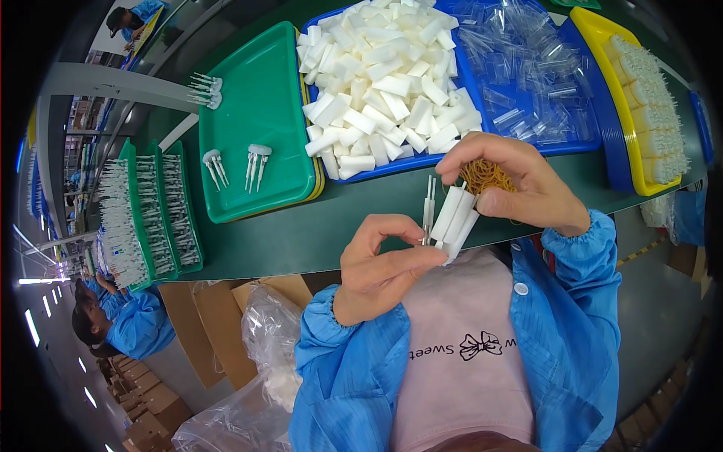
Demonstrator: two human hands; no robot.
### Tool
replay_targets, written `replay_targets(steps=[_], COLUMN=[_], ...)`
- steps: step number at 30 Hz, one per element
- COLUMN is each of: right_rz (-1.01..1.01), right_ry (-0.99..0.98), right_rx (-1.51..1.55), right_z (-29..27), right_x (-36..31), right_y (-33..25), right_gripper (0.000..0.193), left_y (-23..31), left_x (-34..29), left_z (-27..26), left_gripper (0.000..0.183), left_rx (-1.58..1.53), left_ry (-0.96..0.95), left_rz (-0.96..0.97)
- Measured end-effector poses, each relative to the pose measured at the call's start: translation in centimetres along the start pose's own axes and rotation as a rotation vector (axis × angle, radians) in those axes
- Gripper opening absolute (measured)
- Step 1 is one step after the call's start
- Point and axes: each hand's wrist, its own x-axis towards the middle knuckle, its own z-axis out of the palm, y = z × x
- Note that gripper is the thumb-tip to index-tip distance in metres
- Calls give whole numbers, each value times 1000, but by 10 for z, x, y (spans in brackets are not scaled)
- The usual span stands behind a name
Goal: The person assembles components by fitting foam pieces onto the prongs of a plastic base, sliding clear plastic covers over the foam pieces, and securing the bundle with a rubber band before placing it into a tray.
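Observation:
Over the near table edge, a small bundle of white foam blocks (pixel 455 218) is held upright between my hands. Beside the blocks stands a slim part with thin prongs (pixel 428 207), part of the same handful. My left hand (pixel 380 264) pinches the bundle's lower end between thumb and fingers. Curved around its upper end is my right hand (pixel 527 181), index finger at one side and thumb at the other. Whether a rubber band is in those fingers I cannot tell. A heap of tan rubber bands (pixel 488 176) lies behind, partly hidden by my right hand.
A blue tray heaped with white foam blocks (pixel 384 83) stands ahead, next to a blue tray of clear tubes (pixel 527 75). Left, a green tray (pixel 256 90) carries several pronged clusters. Filled green racks (pixel 154 215) and a yellow tray (pixel 640 113) flank these. A co-worker (pixel 124 320) sits left.

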Motion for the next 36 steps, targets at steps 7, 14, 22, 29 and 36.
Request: replay_targets(steps=[7,14,22,29,36], right_rz=[101,169,-264,-308,-391], right_ry=[-24,-21,159,131,221], right_rx=[-105,-63,-985,-1450,-1210], right_z=[7,14,-18,-25,-28], right_x=[-2,2,45,61,55], right_y=[-2,0,37,71,52], right_gripper=[8,7,15,20,22], left_y=[3,-5,-32,-34,-34], left_x=[-1,-6,-10,-14,-15], left_z=[10,15,10,6,2], left_gripper=[39,40,19,26,26], left_rx=[60,-73,-224,-209,-213], left_ry=[180,292,208,247,266], left_rz=[13,-147,-363,-344,-302])
